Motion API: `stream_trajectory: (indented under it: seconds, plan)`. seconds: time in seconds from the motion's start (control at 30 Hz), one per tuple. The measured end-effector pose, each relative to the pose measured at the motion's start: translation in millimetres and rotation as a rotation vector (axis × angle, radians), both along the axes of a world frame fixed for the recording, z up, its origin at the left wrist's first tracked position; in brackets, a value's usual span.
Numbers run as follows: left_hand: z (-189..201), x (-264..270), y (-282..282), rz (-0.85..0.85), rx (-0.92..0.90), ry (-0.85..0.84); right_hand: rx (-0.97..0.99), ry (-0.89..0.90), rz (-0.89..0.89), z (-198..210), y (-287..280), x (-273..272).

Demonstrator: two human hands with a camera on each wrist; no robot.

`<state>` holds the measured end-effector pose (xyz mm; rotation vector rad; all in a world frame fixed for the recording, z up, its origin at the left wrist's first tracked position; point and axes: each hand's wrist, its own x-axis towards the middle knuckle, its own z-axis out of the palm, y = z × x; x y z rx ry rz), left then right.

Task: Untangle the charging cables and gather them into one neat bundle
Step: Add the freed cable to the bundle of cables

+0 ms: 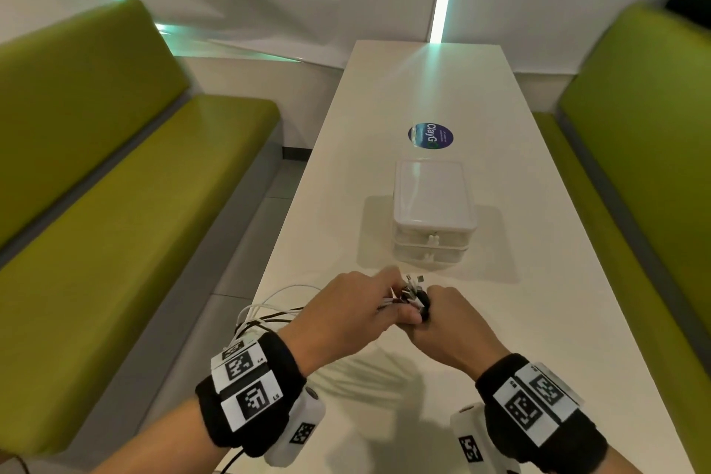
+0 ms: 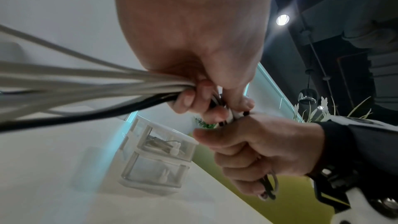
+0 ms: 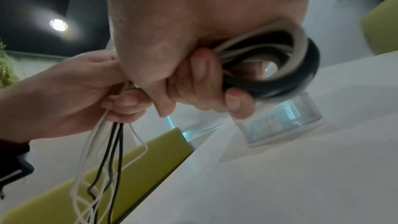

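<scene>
- Cables (image 1: 269, 310): white and black mixed, held above the near end of the worktop (image 1: 500, 319), between the two hands; plug ends (image 1: 413, 279) stick up where the hands meet.
- Left hand (image 1: 346, 314): fingers curled round the gathered run of cables; loose lengths trail back over its wrist and off the worktop's left edge.
- Right hand (image 1: 446, 323): fist closed round a folded loop (image 3: 286, 60) of white and black cable, thumb against the left hand's fingers.
- Drawer box (image 1: 433, 212): clear plastic, two drawers, standing on the worktop just beyond the hands; some contents in the upper drawer, too blurred to name.
- Sticker (image 1: 430, 135): round, blue, farther up the worktop.
- Benches (image 1: 115, 185): green, either side.
- Stage, as judged: ends collected, tails not yet gathered.
- Risk: hanging tails cross one another below the left hand; pulling them in quickly may tighten a snag.
- Risk: the tight loop in the right fist may spring open if the grip eases, scattering the bundle.
- Risk: uneven plug ends may slip out of the grasp.
</scene>
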<state>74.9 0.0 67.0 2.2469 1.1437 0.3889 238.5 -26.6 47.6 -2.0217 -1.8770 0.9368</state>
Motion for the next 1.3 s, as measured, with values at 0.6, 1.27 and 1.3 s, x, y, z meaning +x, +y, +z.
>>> stream_trajectory:
  seconds: [0.6, 1.27, 1.3]
  plan:
    - [-11, -42, 11, -0.032, -0.435, -0.086, 0.005, 0.436, -0.135, 18, -4, 7]
    - [-16, -26, -18, 0.187, -0.187, -0.192, -0.188, 1.091, -0.306, -7, -28, -15]
    - [-16, -22, -19, 0.192, -0.188, -0.217, -0.169, 1.144, -0.295, -6, -28, -15]
